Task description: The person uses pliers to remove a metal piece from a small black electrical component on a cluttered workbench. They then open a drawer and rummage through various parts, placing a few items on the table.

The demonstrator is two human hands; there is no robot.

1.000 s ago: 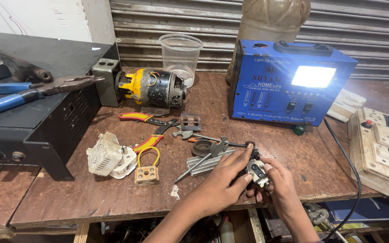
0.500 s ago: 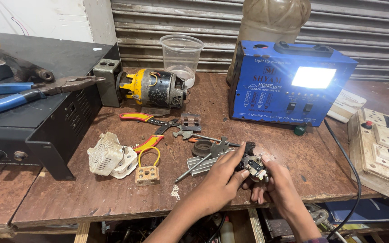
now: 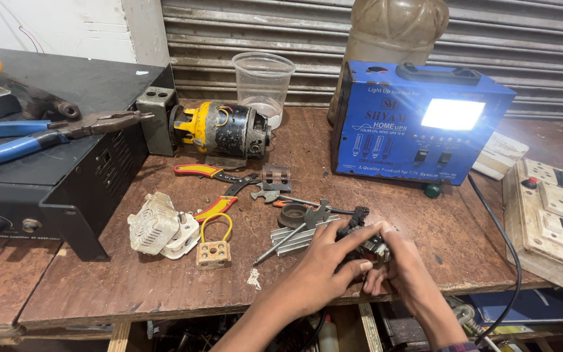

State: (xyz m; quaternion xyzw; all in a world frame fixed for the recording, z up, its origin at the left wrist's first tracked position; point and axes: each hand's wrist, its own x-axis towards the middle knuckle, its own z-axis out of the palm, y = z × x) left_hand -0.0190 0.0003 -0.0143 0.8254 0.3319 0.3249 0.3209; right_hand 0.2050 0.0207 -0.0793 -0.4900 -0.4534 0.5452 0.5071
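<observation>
Near the front edge of the wooden desk (image 3: 164,287), both hands are closed on a small dark part (image 3: 366,242). The left hand (image 3: 324,264) wraps it from the near side with fingers curled over the top; the right hand (image 3: 405,270) pinches its right end. What shows of the part runs from upper left to lower right, with a black tip poking out toward the back of the desk and a metal bit at the right. Most of it is covered by fingers, so its real shape is hard to make out.

Just beside the hands, to the left, lie a flat metal strip and screwdriver (image 3: 294,238), with a dark ring (image 3: 292,215) behind them. Further left sit a white fan-like casing (image 3: 158,225), a small tan terminal block (image 3: 214,254) with a yellow wire loop, and red-handled pliers (image 3: 213,189). Behind stand a small motor (image 3: 223,130), a clear plastic cup (image 3: 263,81) and a blue box with a lit panel (image 3: 418,130). A black cabinet (image 3: 53,169) on the left carries blue-handled pliers (image 3: 40,133). A switchboard (image 3: 555,215) is cut off at the right edge.
</observation>
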